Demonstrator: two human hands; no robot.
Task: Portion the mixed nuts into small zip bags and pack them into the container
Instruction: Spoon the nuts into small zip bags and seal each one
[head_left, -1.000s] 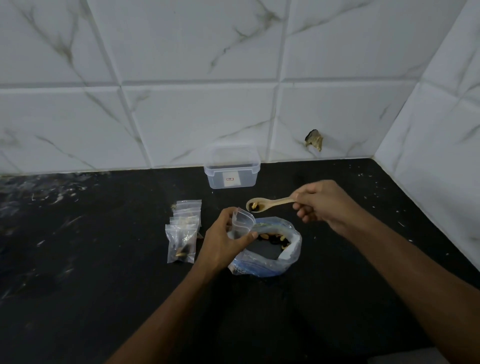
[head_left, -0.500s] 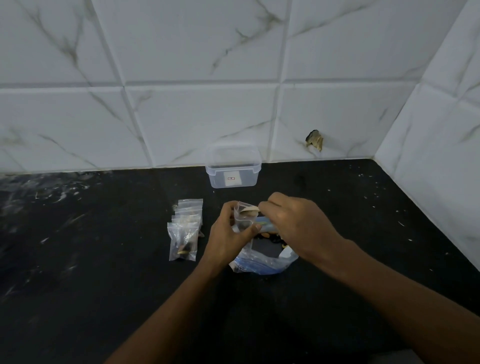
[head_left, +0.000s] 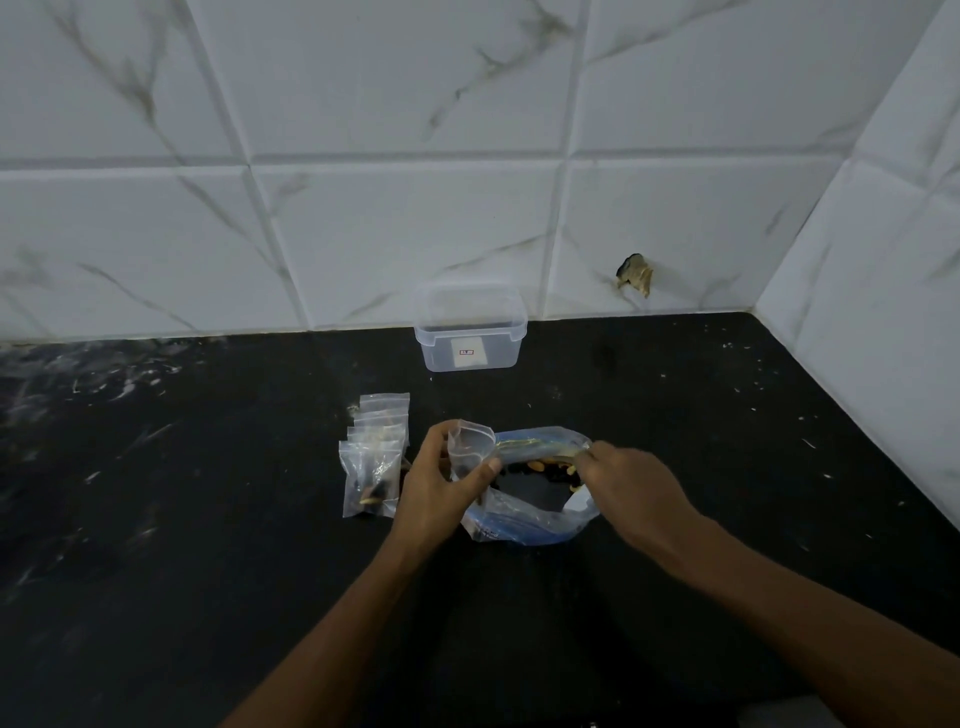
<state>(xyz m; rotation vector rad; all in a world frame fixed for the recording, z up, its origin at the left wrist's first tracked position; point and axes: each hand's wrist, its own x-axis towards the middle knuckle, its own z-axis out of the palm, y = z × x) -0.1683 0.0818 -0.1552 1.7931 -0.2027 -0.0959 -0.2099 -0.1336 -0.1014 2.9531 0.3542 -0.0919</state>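
Small zip bag held upright beside open nut bag.

Clear glossy plastic zip bags; matt black countertop.

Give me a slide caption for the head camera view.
Left hand holds a small zip bag open while right hand reaches into the nut bag.

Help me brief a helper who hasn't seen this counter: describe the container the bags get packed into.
Find the white marble-tiled back wall; where it meets the black counter, near the middle, stands a clear plastic container. Unlike the soft bags nearer the hands, it is a rigid box with a small white label on its front.
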